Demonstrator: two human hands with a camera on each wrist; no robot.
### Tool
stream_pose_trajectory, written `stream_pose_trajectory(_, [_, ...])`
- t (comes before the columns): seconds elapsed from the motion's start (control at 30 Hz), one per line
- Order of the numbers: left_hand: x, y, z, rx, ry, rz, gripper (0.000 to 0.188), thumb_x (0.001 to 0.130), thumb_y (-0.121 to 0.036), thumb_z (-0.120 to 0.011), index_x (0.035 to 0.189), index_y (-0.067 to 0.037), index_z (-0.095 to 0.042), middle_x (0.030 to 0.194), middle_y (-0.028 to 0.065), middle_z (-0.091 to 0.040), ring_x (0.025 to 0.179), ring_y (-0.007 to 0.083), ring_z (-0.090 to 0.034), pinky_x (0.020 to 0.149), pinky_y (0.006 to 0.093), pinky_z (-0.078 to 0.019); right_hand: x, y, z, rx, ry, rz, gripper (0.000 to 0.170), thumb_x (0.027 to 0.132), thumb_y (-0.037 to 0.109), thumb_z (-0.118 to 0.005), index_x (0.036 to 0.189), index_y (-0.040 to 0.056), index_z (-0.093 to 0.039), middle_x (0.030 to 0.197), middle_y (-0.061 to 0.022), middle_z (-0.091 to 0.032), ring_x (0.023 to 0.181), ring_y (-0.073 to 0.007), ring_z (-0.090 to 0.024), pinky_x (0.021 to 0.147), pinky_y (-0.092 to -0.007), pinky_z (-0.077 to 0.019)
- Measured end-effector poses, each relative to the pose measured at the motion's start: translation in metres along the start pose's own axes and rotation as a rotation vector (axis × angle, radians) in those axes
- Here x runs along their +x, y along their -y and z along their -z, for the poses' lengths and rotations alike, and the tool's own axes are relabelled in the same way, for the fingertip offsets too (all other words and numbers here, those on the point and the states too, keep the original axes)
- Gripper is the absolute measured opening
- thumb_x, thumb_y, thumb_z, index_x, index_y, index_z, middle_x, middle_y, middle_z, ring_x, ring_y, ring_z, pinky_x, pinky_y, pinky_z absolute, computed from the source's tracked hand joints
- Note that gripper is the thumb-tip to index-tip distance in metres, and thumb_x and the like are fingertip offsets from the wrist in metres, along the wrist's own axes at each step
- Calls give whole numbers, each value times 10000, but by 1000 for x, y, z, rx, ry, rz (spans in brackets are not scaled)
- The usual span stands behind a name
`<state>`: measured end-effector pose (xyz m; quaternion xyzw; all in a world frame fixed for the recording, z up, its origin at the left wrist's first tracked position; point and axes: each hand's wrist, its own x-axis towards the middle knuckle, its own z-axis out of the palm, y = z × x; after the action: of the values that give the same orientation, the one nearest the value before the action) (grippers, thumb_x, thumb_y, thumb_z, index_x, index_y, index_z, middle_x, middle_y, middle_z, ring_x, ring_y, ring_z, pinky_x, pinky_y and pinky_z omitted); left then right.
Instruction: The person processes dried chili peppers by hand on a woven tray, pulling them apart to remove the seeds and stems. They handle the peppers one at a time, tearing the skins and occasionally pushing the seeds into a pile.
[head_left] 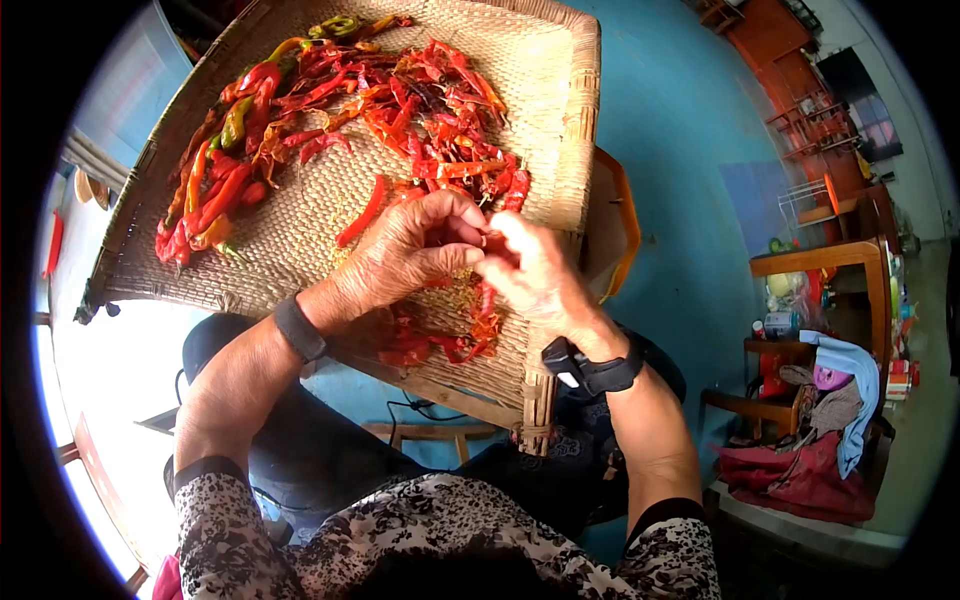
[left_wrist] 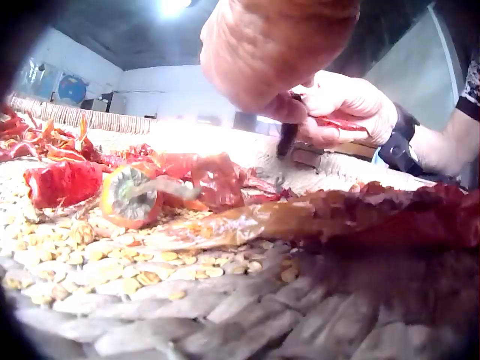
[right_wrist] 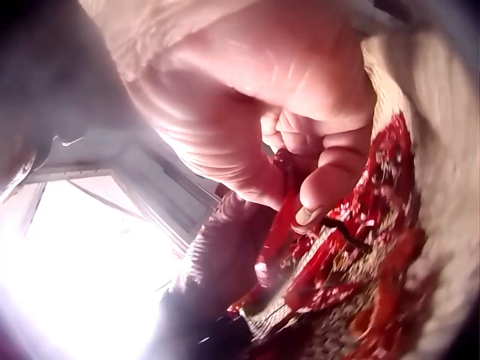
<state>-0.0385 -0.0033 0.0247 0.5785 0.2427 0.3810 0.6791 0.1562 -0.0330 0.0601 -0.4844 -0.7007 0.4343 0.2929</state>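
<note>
Over the near right part of a woven tray [head_left: 310, 225], my two hands meet fingertip to fingertip. My right hand [head_left: 545, 280] pinches a red chili pepper [right_wrist: 279, 234] between thumb and fingers, and the pepper hangs down from the grip in the right wrist view. My left hand [head_left: 400, 250] has its thumb and fingers bent together against the right fingertips. A dark, narrow piece [left_wrist: 286, 139] shows just under the left fingers in the left wrist view. Below the hands lie torn red peppers [head_left: 480, 335], a pepper with its stem cap [left_wrist: 133, 196] and pale seeds [left_wrist: 142, 277].
Dried red peppers [head_left: 455, 95] pile at the tray's far side, with fresher red and green ones [head_left: 225, 185] at the left. The tray rests across the person's lap. An orange-rimmed basin [head_left: 622, 225] stands beyond its right edge. Farther right is a chair with clothes [head_left: 800, 470].
</note>
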Motion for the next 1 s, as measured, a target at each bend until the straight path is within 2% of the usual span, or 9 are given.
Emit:
stream_pose_trajectory(0.1, [-4,-25,9,392,-104,58,218,901,-87,-662,1096,-34,-581,945,56,-675,895,152,-655,754,268,-530,-4,8,33,-177,-298,201,82,936,6,-540,1009,18,-576,666,1,-539,552,-65,-539,467,-247,-467])
stream_pose_trajectory(0.23, [-8,-10,45,1313,-87,-161,297,869,-148,-661,1148,-66,-604,1019,122,-625,940,292,-630,796,372,-526,-15,-7,94,-295,-601,134,108,922,12,-574,1028,-10,-582,750,-88,-627,614,-147,-621,555,-287,-532])
stream_pose_trajectory(0.3, [-11,5,51,1412,-118,-249,336,849,-134,-664,1164,-54,-581,1057,149,-612,983,329,-603,831,403,-513,-21,-15,110,-771,-624,143,145,890,8,-606,1032,-9,-586,805,-125,-643,709,-217,-648,626,-317,-537])
stream_pose_trajectory(0.4, [-11,15,57,1499,-45,-115,451,812,-96,-664,1231,-20,-514,1106,174,-584,983,345,-596,838,407,-512,-17,-23,107,-871,-731,235,195,864,16,-637,1056,18,-606,882,-158,-642,777,-270,-649,672,-333,-532])
stream_pose_trajectory(0.53, [-1,14,48,1346,22,-19,418,801,-50,-648,1202,-14,-536,1069,181,-590,955,353,-610,813,397,-527,-12,9,63,-645,-301,275,216,867,14,-634,1083,27,-623,991,-154,-644,762,-242,-655,646,-322,-546])
stream_pose_trajectory(0.67, [10,14,29,960,-66,-355,278,792,27,-628,1054,-46,-574,918,136,-597,815,319,-638,699,389,-543,5,10,23,-577,33,299,363,855,54,-666,1203,17,-569,1089,-151,-610,789,-191,-649,643,-289,-581])
stream_pose_trajectory(0.77, [7,-5,19,766,-39,-241,217,799,18,-650,992,-37,-571,897,117,-600,792,283,-628,669,352,-531,11,5,10,-670,13,406,362,834,43,-665,1174,22,-543,997,-195,-575,776,-345,-640,683,-401,-564])
stream_pose_trajectory(0.8, [6,-13,14,744,-47,-219,128,877,-18,-649,986,-45,-589,833,27,-593,792,119,-611,711,271,-519,12,7,10,-666,15,405,362,834,43,-665,1174,22,-543,997,-195,-575,776,-345,-640,683,-401,-564])
stream_pose_trajectory(1.0, [4,-8,8,454,-65,-117,128,898,-15,-639,1007,-44,-580,840,-20,-591,776,58,-561,691,239,-497,12,16,17,-571,63,257,158,845,-10,-600,989,10,-540,922,-195,-571,838,-403,-615,672,-465,-497])
